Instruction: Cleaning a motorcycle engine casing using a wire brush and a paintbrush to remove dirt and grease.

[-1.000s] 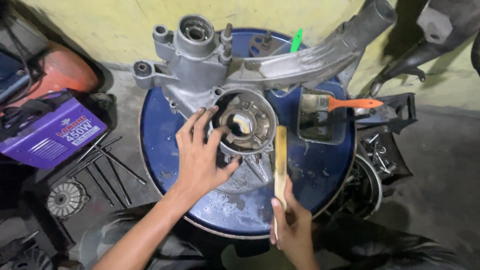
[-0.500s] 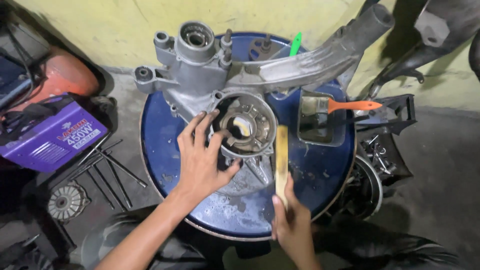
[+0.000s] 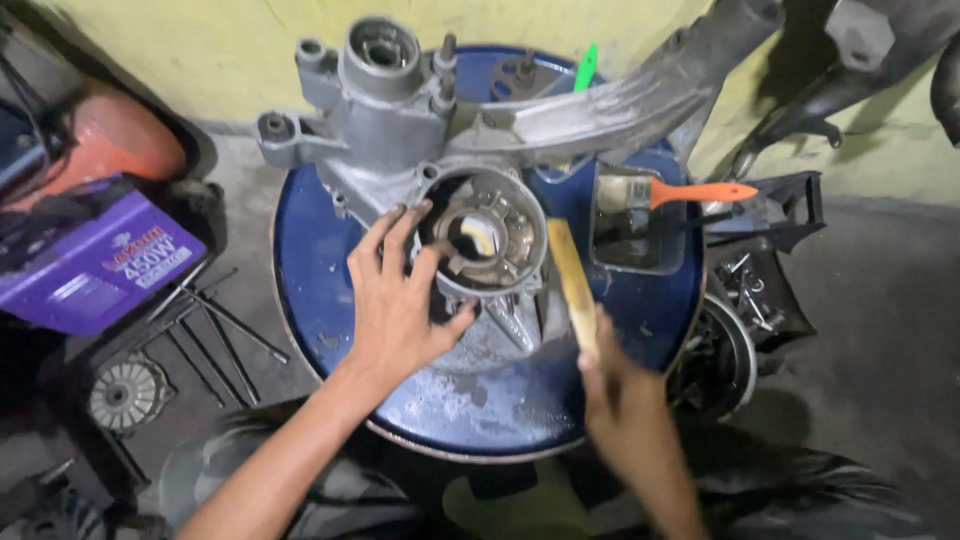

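Grey cast-metal engine casing (image 3: 420, 130) lying on a round blue drum top (image 3: 310, 270), steadied and about to be struck or pried.

The left hand (image 3: 395, 300) lies flat, fingers spread, against the rim of the casing's round opening (image 3: 485, 235); the right hand (image 3: 620, 395) has its fingers closed around the lower end of a pale wooden stick (image 3: 570, 280), whose tip rests just beside that opening. The inner hub seems still seated, so the work looks early, with its removal or seating left to do. An orange-handled brush (image 3: 680, 192) lies across a dark tray (image 3: 640, 245) nearby. Since the earlier frame the stick has tilted toward the opening, and the left hand has stayed put.
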